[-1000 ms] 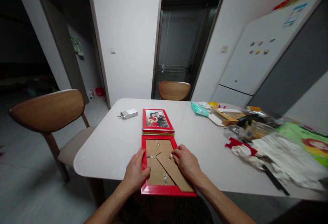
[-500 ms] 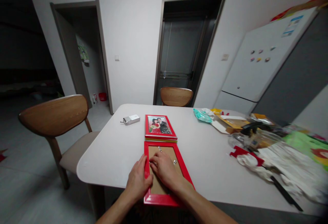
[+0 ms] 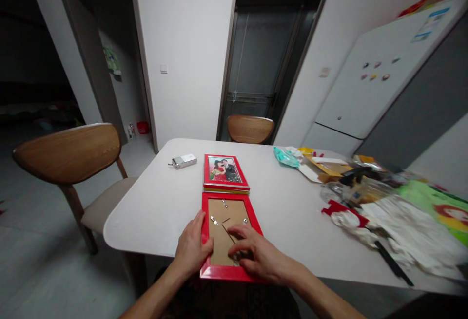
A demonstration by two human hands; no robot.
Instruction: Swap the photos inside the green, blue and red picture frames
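Observation:
A red picture frame (image 3: 255, 216) lies face down at the table's near edge, its brown backing board (image 3: 218, 241) showing. Small metal turn clips sit around the board, among them a left clip (image 3: 214, 220) and a top clip (image 3: 224, 203). A cut or slot outlines part of the board's middle. My left hand (image 3: 190, 243) grips the frame's left side, thumb over the rim. Over the lower right of the board is my right hand (image 3: 256, 253), fingers bent and apart, tips by the bottom clip (image 3: 236, 261). Whether they touch it I cannot tell.
Beyond lies a stack of frames with a couple's photo (image 3: 225, 169) on top. A silver-and-white box-shaped object (image 3: 184, 161) is at the back left. Packaging, a white cloth (image 3: 405, 236) and a black-handled tool (image 3: 394, 263) crowd the right. A wooden chair (image 3: 69, 153) stands at left.
My right hand has left the left clip and moved down and right to the lower part of the board. My left hand still holds the frame's left side. The view has shifted slightly.

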